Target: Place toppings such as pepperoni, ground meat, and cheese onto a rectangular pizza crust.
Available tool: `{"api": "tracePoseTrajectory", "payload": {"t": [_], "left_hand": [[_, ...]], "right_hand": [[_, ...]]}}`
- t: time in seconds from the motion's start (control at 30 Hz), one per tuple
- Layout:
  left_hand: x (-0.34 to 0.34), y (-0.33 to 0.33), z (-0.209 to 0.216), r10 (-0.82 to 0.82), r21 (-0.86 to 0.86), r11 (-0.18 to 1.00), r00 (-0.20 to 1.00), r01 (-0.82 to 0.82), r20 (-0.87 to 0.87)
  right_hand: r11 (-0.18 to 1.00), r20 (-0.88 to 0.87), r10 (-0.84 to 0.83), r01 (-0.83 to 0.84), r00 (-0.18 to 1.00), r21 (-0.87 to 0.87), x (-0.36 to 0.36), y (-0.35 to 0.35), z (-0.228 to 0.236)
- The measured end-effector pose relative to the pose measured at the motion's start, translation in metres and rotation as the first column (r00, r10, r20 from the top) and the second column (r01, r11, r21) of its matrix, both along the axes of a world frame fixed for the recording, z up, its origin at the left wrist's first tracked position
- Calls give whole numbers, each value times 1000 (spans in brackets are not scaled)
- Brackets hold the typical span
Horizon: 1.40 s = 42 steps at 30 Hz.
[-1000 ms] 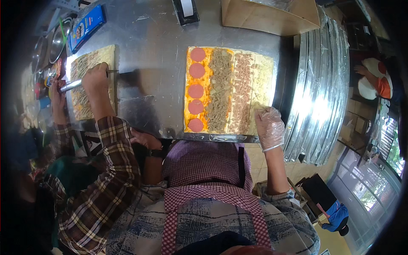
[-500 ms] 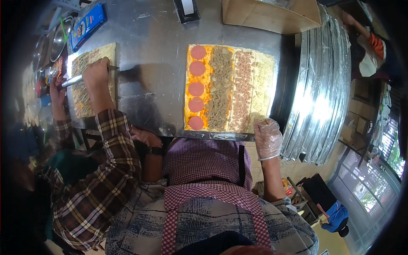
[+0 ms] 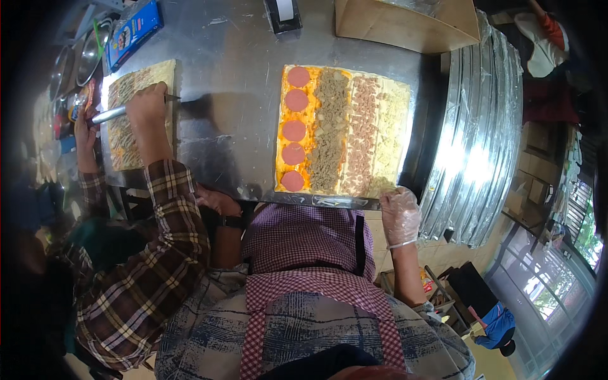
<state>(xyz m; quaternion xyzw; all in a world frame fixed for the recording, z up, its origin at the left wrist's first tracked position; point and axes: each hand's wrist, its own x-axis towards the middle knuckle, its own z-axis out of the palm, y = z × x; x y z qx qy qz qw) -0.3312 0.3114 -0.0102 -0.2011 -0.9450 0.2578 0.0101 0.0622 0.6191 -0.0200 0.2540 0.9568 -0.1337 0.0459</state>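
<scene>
A flat rectangular sheet of bread or dough point(image 3: 342, 130) lies before me, topped in strips. From left to right run round pink sausage slices point(image 3: 294, 131) on orange sauce, brown minced meat point(image 3: 327, 130), pinkish shreds point(image 3: 362, 136) and pale yellow shreds point(image 3: 391, 126). My right hand point(image 3: 399, 216), in a clear plastic glove, is at the sheet's near right corner by the table edge. Its fingers are curled closed; whatever may be inside is hidden. My left hand point(image 3: 218, 201), bare with a dark wristwatch, sits low at the table edge, its fingers mostly behind a co-worker's plaid sleeve.
On the left a co-worker's hand point(image 3: 147, 107) grips a metal-handled tool point(image 3: 111, 114) over another topped sheet point(image 3: 140, 136). A blue box point(image 3: 132, 37) lies beyond it. A cardboard box point(image 3: 405, 25) stands far right, beside long plastic-wrapped metal trays point(image 3: 472, 133).
My right hand has drawn slightly down, away from the sheet's corner. The view has shifted a little. My left hand stays at the table edge.
</scene>
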Motion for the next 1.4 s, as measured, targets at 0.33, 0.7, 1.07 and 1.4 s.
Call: {"api": "tracePoseTrajectory", "payload": {"t": [0.33, 0.7, 1.07, 1.4], "left_hand": [[0, 8, 2, 18, -69, 998, 995, -11, 96], [-18, -15, -22, -51, -11, 999, 999, 51, -1], [-13, -9, -5, 85, -92, 993, 994, -79, 65], [-8, -18, -7, -13, 43, 999, 1000, 13, 7]], "right_hand": [[1000, -173, 2, 1, 985, 17, -7, 11, -4], [968, -99, -250, 248, 963, -30, -29, 23, -6], [992, -122, -63, 76, 990, 99, -55, 27, -9], [978, -7, -166, 166, 986, 131, -108, 51, -8]]}}
